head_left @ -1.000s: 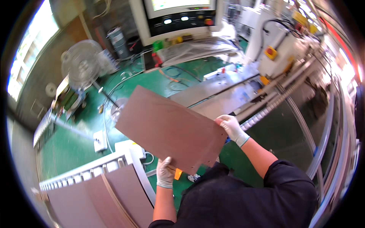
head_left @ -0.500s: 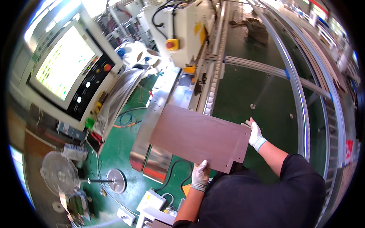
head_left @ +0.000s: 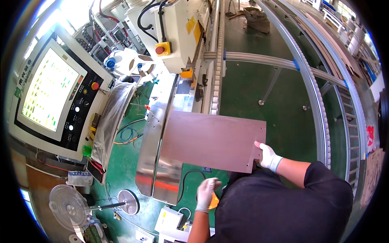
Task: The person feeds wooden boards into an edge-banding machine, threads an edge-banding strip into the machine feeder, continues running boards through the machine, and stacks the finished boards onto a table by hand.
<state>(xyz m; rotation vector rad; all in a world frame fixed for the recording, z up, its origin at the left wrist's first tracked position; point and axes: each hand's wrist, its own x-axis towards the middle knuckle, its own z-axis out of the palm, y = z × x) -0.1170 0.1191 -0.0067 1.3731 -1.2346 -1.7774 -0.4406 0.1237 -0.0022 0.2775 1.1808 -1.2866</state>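
Observation:
A flat brown rectangular panel (head_left: 212, 141) with small holes and a notch at its near right corner reaches across in front of me. Its left end rests over the shiny metal machine bed (head_left: 152, 162). My right hand (head_left: 268, 157), in a white glove, grips the panel's right edge by the notch, thumb on top and the other fingers hidden beneath. My left hand (head_left: 206, 192), also gloved, is off the panel, just below its near edge; its fingers are loosely bent and slightly apart, with nothing seen in them.
A control console (head_left: 52, 93) with a lit screen stands at the left. Beyond the bed is a white machine head (head_left: 172, 36) with a red stop button (head_left: 160, 50). A roller rail (head_left: 217, 60) and metal frame (head_left: 308, 77) run along the right. A fan (head_left: 71, 208) stands lower left.
My left hand has let go of the panel's near edge and moved down away from it. The panel has turned slightly, its right end swinging away from me. My right hand now has its thumb on top.

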